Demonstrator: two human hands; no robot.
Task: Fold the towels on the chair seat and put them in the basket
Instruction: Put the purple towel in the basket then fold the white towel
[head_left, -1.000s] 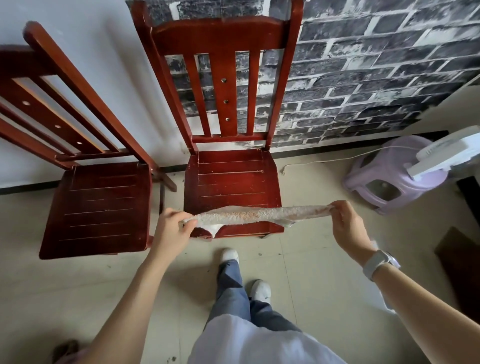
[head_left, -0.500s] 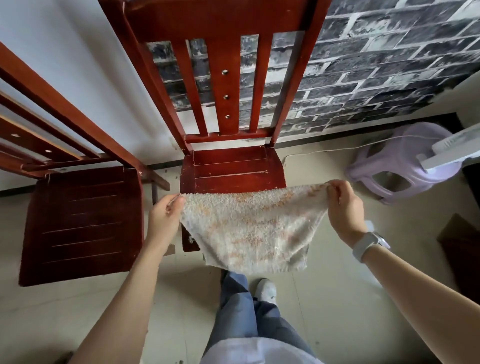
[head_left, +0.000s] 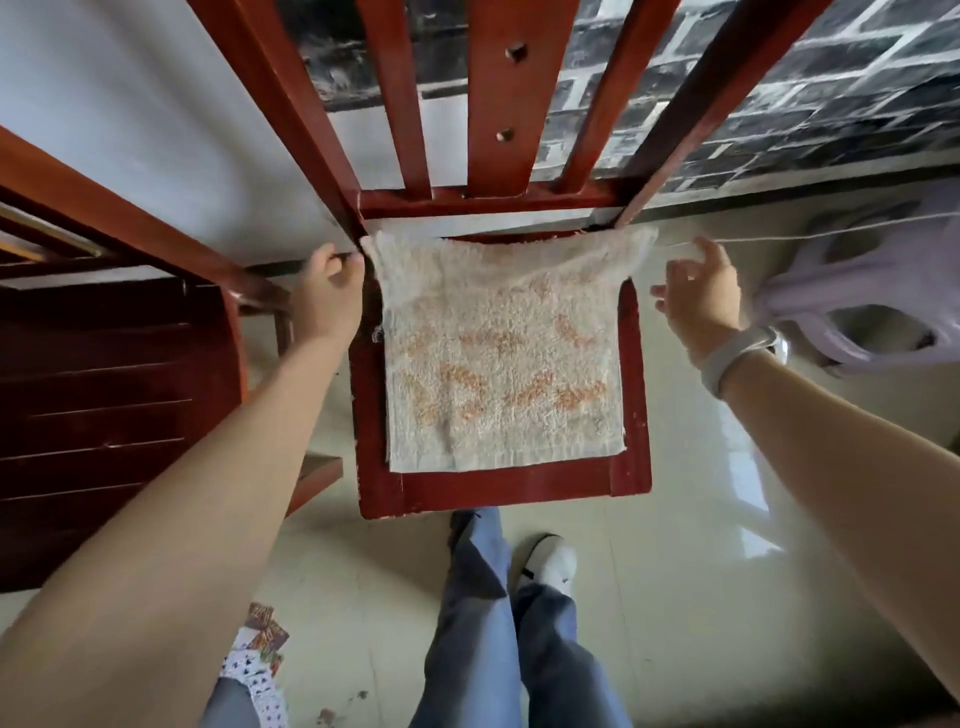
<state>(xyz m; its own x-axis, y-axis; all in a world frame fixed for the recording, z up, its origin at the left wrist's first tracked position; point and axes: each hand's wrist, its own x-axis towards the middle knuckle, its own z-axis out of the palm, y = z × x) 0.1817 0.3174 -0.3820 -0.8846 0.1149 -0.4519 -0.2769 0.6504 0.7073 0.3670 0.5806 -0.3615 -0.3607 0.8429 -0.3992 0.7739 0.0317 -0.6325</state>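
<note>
A white towel (head_left: 501, 358) with faded orange marks lies spread flat over the seat of the red wooden chair (head_left: 498, 491). My left hand (head_left: 330, 293) pinches the towel's far left corner by the chair's back post. My right hand (head_left: 698, 291) holds the far right corner, its other fingers spread, and the towel's far edge is stretched between the two hands. No basket is in view.
A second dark red chair (head_left: 114, 395) stands just left of the first. A lilac plastic stool (head_left: 862, 301) lies on the tiled floor at the right, with a thin cord running past it. My legs and a white shoe (head_left: 545, 564) are below the seat.
The towel was held stretched in the air in front of the chair; it has been lowered and laid flat on the seat. Both hands moved forward to the seat's back edge.
</note>
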